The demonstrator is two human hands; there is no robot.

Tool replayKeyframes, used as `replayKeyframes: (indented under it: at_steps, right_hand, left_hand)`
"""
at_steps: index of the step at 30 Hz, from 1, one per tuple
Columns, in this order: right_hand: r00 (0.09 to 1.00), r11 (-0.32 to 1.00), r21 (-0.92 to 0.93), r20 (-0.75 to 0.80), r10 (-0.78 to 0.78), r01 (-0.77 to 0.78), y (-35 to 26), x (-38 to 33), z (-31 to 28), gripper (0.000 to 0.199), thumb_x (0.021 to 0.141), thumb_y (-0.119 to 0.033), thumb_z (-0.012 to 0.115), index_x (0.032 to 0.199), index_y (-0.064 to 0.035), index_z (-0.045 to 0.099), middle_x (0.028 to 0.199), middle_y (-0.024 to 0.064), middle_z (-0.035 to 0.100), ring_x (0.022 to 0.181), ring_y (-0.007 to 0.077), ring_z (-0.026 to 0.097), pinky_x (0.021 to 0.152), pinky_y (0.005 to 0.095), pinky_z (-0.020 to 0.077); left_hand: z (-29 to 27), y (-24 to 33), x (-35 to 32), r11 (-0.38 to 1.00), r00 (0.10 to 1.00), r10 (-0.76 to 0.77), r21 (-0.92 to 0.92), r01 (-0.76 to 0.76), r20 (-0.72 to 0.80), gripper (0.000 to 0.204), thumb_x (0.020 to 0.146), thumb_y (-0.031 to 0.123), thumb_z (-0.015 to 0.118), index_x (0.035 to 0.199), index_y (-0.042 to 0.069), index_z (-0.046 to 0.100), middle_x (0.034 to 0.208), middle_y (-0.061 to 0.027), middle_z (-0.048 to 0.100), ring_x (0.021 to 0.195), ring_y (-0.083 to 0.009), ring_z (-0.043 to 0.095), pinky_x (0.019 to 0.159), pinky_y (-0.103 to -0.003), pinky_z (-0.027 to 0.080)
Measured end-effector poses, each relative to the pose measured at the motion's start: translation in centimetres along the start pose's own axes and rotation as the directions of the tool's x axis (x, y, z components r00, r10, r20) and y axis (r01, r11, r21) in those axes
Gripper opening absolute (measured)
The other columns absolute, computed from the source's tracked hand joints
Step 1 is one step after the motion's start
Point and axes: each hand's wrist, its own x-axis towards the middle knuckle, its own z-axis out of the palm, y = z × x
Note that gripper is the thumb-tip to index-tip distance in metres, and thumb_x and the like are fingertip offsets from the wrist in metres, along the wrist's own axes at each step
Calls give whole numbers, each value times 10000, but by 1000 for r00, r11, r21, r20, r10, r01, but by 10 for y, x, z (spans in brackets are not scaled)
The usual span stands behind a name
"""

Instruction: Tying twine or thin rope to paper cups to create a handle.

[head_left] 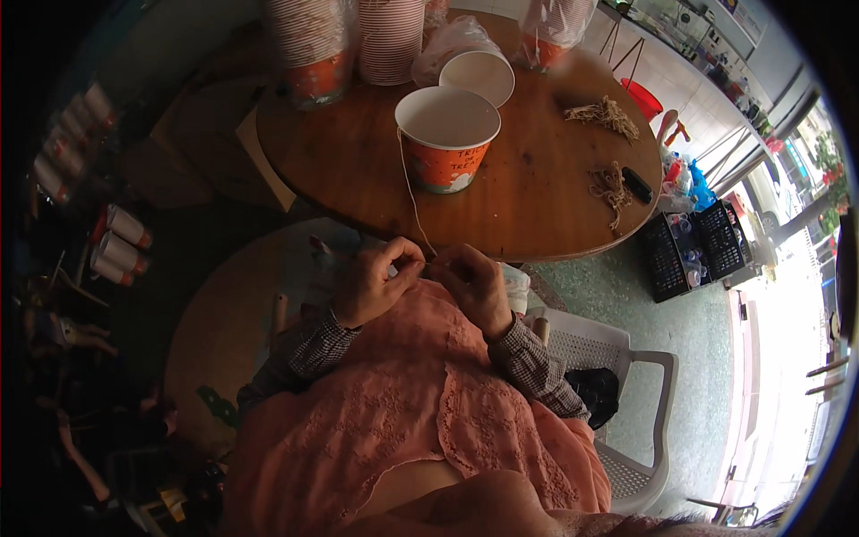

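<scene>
An orange paper bucket [443,166] with a white rim and white inside stands upright on the round wooden table in front of me. From its left rim a thin cream string [409,183] hangs over the table edge down to my hands. My left hand [380,279] is pinched closed near the string's lower end. Close beside it, my right hand [472,285] is also pinched, with its fingertips on the string. Both hands are just off the near table edge, above my lap. The string's very end is hidden between the fingers.
Tall stacks of paper buckets [391,40] stand at the table's back, some in clear plastic. One bucket [483,76] lies tipped on its side. Bundles of cream string [607,118] and a black object [636,185] lie at the right. Black crates [693,255] and a plastic chair [586,336] are beyond.
</scene>
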Motion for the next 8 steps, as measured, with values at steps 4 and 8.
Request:
replayKeyframes:
  at_steps: [4,8]
  right_hand:
    - [999,1000,16,-36,-8,9,3,3,-4,117,828,-89,674,868,-10,597,652,17,556,604,39,481,529,220,409]
    - [997,996,38,20,76,-77,-8,11,-17,96,862,-124,654,856,-36,614,670,-1,586,616,52,495,557,224,427]
  left_hand:
    - [3,8,10,990,994,97,111,-92,-47,61,826,21,616,866,22,569,773,-76,617,711,-193,621,622,-311,468]
    - [0,11,23,892,948,318,343,-296,-9,56,832,56,622,863,78,581,804,-72,634,735,-231,618,738,-363,452]
